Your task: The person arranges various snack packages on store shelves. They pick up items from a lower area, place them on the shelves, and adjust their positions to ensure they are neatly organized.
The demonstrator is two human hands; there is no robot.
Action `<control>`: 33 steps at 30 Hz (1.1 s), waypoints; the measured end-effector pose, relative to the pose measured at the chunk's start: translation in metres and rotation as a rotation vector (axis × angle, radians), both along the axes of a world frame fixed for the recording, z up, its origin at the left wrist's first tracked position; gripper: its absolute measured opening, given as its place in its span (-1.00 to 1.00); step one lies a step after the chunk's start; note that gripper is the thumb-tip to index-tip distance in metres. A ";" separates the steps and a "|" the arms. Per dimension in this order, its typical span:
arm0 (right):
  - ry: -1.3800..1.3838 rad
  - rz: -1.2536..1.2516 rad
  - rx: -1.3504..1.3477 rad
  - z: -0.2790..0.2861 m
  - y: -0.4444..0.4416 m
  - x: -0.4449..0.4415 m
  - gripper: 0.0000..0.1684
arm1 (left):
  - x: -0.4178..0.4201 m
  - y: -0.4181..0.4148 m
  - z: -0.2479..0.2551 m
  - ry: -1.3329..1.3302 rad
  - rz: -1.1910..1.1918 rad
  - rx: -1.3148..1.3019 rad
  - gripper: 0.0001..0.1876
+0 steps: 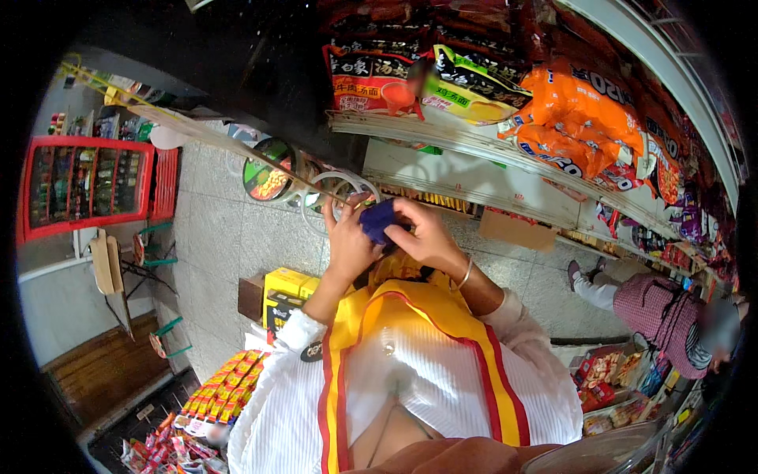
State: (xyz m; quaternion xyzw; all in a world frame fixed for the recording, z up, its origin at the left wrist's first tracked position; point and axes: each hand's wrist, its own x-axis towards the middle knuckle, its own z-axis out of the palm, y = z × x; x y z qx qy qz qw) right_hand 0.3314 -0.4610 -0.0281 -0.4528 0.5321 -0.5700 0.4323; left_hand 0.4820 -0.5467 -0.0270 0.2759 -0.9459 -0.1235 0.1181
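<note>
A bunched dark blue cloth (pixel 376 220) is between my two hands, in front of my chest. My right hand (pixel 431 234) pinches it from the right, thumb and index finger on its near side. My left hand (pixel 349 243) is on the cloth's left side, its thumb below the cloth and some fingers raised; the part of the grip behind the cloth is hidden. Those raised fingers are close to the end of a narrow pale strip (pixel 237 145), and I cannot tell whether they touch it. White plastic rings (pixel 308 207) lie just beyond my left hand.
Noodle packs (pixel 376 80) and orange packs (pixel 580 118) fill the shelf (pixel 414 127) ahead. Round tubs (pixel 269 172) stand left of my hands. Yellow boxes (pixel 290 281) and a snack display (pixel 225 379) are at lower left. A person (pixel 657 314) is at right, beside more shelves.
</note>
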 end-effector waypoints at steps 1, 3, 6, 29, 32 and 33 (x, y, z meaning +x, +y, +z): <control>-0.215 0.035 0.082 -0.009 0.003 0.000 -0.68 | 0.002 -0.001 -0.001 0.001 -0.010 0.037 -0.57; -0.220 0.039 0.114 -0.031 0.012 -0.005 -0.66 | 0.004 -0.001 -0.005 -0.088 -0.019 -0.003 -0.56; -0.107 0.005 0.219 -0.063 0.032 -0.012 -0.52 | 0.003 0.002 -0.016 -0.244 -0.036 -0.095 -0.52; 0.152 -0.037 0.167 -0.031 -0.086 0.050 -0.48 | 0.133 -0.009 -0.006 0.660 -0.101 0.560 -0.60; 0.374 -0.361 0.073 -0.047 -0.088 0.063 -0.56 | 0.190 -0.062 -0.017 0.779 0.121 0.489 -0.52; 0.311 -0.490 0.045 -0.051 -0.088 0.065 -0.54 | 0.205 -0.084 -0.024 0.791 0.200 0.451 -0.48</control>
